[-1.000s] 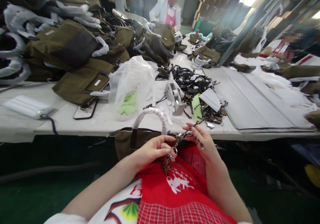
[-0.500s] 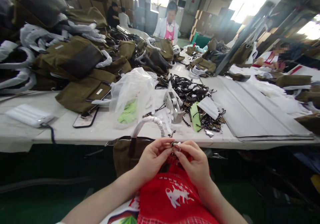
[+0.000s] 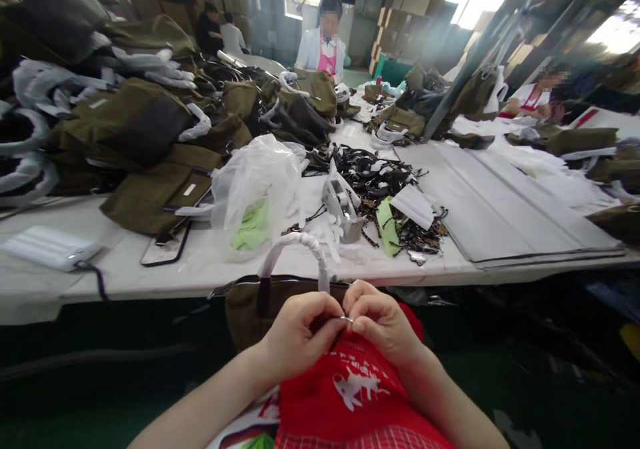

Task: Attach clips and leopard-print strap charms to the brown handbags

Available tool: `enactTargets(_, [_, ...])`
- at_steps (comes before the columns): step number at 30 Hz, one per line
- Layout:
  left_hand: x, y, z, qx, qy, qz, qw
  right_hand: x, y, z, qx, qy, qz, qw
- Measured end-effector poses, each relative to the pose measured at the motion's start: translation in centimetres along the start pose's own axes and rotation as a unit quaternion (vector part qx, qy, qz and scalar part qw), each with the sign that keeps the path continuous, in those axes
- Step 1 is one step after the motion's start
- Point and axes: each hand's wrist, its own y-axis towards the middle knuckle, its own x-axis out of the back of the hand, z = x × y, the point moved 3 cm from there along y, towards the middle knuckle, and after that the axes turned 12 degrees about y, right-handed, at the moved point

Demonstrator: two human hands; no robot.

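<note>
My left hand (image 3: 307,329) and my right hand (image 3: 377,319) meet in front of the red apron (image 3: 345,382). Thumb and forefinger of each are pinched on a small metal ring (image 3: 346,319) between them. Part of the ring is covered by the fingertips. Just behind my hands is an olive bag (image 3: 243,312) with a wrapped, arched handle (image 3: 295,241), by the table edge. A dark strip hangs below the left fingertips, too small to make out.
On the table (image 3: 150,285) lie a phone (image 3: 165,247), a clear plastic bag (image 3: 255,182), a tape dispenser (image 3: 343,205), dark straps (image 3: 373,169) and piled olive bags (image 3: 135,115). A person (image 3: 323,49) stands across the table, another sits at right.
Both hands have moved slightly down, and the ring sits lower between the fingertips. The reddish beaded piece seen under the fingers earlier is out of sight. The camera view has shifted a little.
</note>
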Motion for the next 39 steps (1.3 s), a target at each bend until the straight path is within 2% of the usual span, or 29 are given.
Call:
enactTargets(4, [-1.0,-0.2,1.2,0.127,-0.159,-0.012,0.979,-0.3,-0.2,-1.7,-0.066,0.101,0.025,0.992])
enactTargets(8, [-1.3,-0.4,2.2,0.158,-0.224,-0.02,0.961,-0.7,-0.9,-4.0,-0.205,0.226,0.023,0.952])
enactTargets(11, [-1.5,-0.5,2.8,0.167,-0.244,-0.005,0.955,-1.2,-1.1,-4.9,-0.222,0.267,0.002,0.938])
enactTargets(15, [-1.0,0.0,4.6,0.16,-0.152,-0.011,0.975,-1.4,-0.6,-5.4,-0.207,0.27,-0.066,0.938])
enactTargets(17, [-0.1,0.6,5.9,0.171,-0.036,-0.065,0.982,-1.3,-0.1,-5.6,-0.198,0.258,-0.085,0.942])
enactTargets(19, [0.8,1.5,7.1,0.181,0.103,-0.111,0.972,-1.2,0.3,-5.7,-0.189,0.244,-0.099,0.946])
enactTargets(21, [1.0,2.7,7.9,0.161,0.191,-0.072,0.966,-1.2,0.5,-5.8,-0.192,0.239,-0.109,0.946])
enactTargets(24, [0.2,4.5,8.4,0.092,0.196,0.055,0.975,-1.5,0.5,-6.1,-0.224,0.242,-0.111,0.937])
enactTargets(26, [0.1,5.5,8.6,0.083,0.16,0.09,0.98,-1.7,0.4,-6.6,-0.252,0.239,-0.111,0.931])
enactTargets(29, [0.9,6.3,8.6,0.136,0.148,0.059,0.978,-1.9,0.2,-7.4,-0.277,0.231,-0.116,0.925])
enactTargets(31, [1.6,6.5,8.3,0.174,0.194,0.023,0.965,-1.9,0.3,-8.0,-0.288,0.228,-0.128,0.921])
enactTargets(33, [1.8,6.5,7.6,0.188,0.247,0.01,0.951,-2.0,0.5,-8.5,-0.303,0.228,-0.144,0.914])
enactTargets(39, [-0.4,5.2,6.8,0.216,0.263,0.005,0.94,-2.1,1.5,-9.7,-0.35,0.247,-0.202,0.881])
